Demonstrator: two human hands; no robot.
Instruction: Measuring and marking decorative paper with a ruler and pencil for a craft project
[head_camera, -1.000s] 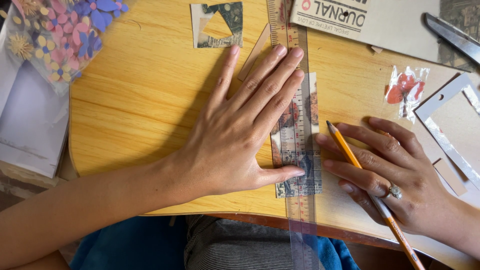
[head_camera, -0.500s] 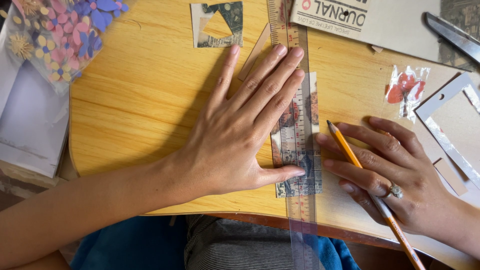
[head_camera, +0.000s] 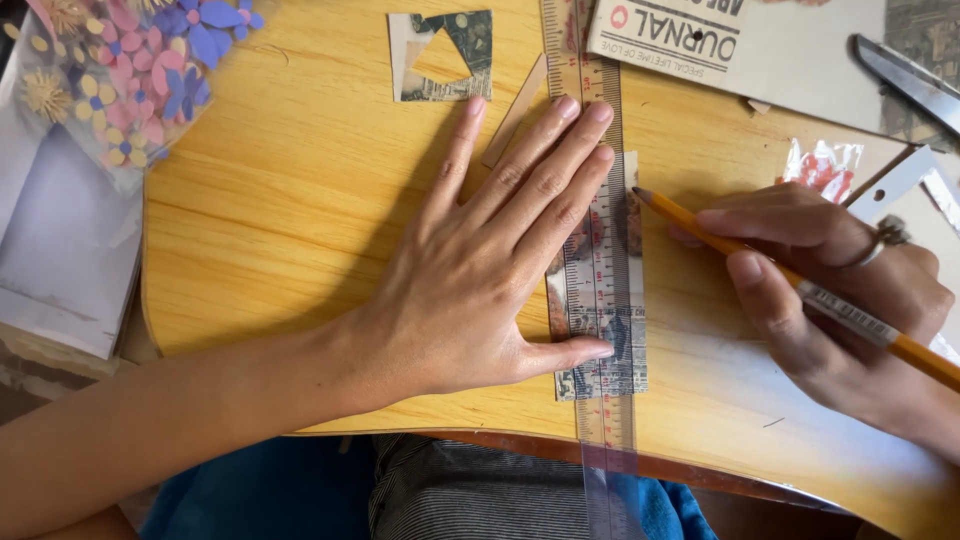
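Note:
My left hand lies flat with fingers spread, pressing a clear plastic ruler onto a narrow strip of printed paper on the wooden board. The thumb rests on the ruler's left edge. My right hand, with a ring on one finger, grips a yellow pencil whose tip touches the ruler's right edge near the strip's top.
A printed paper piece with a triangular hole lies at the top. A cardboard booklet and scissors sit top right. A bag of paper flowers is top left, a red-and-clear packet at right.
My right hand has moved up along the ruler, bringing the pencil tip from the strip's lower part to near its top. My left hand stays pressed on the ruler.

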